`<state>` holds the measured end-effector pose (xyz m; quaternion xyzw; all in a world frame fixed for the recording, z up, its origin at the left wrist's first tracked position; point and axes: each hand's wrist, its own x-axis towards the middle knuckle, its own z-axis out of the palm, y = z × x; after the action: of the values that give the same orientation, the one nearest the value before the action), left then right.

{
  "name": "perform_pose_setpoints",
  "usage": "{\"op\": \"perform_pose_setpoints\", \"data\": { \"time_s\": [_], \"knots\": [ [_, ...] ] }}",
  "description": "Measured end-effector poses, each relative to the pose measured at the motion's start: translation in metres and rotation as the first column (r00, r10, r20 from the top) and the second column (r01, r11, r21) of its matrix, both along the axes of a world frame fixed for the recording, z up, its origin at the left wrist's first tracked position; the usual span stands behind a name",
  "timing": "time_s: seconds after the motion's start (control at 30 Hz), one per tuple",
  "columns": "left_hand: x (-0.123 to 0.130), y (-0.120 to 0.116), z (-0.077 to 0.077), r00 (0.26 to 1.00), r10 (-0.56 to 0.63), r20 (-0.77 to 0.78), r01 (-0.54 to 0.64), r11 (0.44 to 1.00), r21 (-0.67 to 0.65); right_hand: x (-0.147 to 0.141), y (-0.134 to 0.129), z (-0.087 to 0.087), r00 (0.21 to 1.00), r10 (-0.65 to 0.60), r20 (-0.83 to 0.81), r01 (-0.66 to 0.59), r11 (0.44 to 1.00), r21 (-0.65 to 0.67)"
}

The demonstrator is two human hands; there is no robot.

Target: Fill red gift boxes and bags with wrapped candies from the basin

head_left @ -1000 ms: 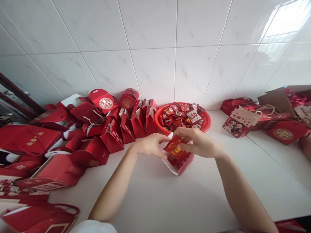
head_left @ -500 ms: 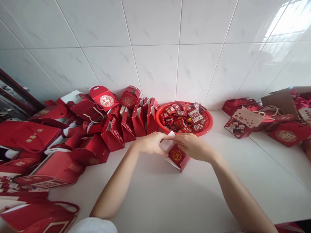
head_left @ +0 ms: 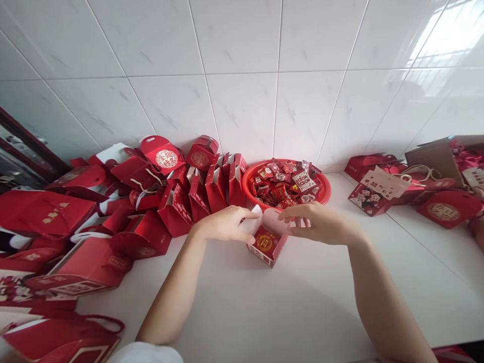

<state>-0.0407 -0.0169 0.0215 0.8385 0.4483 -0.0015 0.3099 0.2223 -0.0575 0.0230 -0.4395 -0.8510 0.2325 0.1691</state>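
Observation:
A small red box [head_left: 279, 248] stands on the white table in front of me with its top flaps up. Inside it lies a red piece with a gold round emblem [head_left: 263, 243]; what kind it is I cannot tell. My left hand [head_left: 227, 224] holds the box at its left side, thumb on the near edge and fingers at the raised white flap. Over on the right, my right hand [head_left: 321, 222] has its fingers stretched out and apart, fingertips at the box's right flap. Just behind stands a red plastic basket [head_left: 328, 194] full of wrapped sweets [head_left: 278, 191].
Many red gift boxes [head_left: 143, 234] crowd the left side, with several upright red boxes [head_left: 217, 189] by the basket. To the right are more red boxes [head_left: 446, 212] and a cardboard carton [head_left: 431, 154]. A tiled wall [head_left: 242, 111] closes off the back.
The box's right flap has swung up, and more of the inside shows. My right hand has moved off to the right and its fingers have spread. The box has shifted slightly left.

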Motion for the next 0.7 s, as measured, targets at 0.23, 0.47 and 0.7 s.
{"op": "perform_pose_setpoints", "data": {
  "time_s": [0.23, 0.47, 0.7],
  "knots": [
    [-0.008, 0.001, -0.004, 0.998, 0.000, 0.056, 0.000, 1.000, 0.003, -0.008, 0.006, -0.012, 0.999, 0.020, -0.040, -0.020, 1.000, 0.001],
    [-0.004, -0.002, -0.003, 0.975, -0.028, 0.222, 0.010, 0.997, 0.082, -0.020, -0.004, -0.054, 0.951, -0.292, -0.101, 0.306, 0.932, 0.193],
    [0.003, -0.003, -0.007, 0.979, -0.096, 0.180, 0.085, 0.994, 0.068, -0.030, -0.011, -0.100, 0.853, -0.423, -0.305, 0.474, 0.873, 0.114]
  ]
}}
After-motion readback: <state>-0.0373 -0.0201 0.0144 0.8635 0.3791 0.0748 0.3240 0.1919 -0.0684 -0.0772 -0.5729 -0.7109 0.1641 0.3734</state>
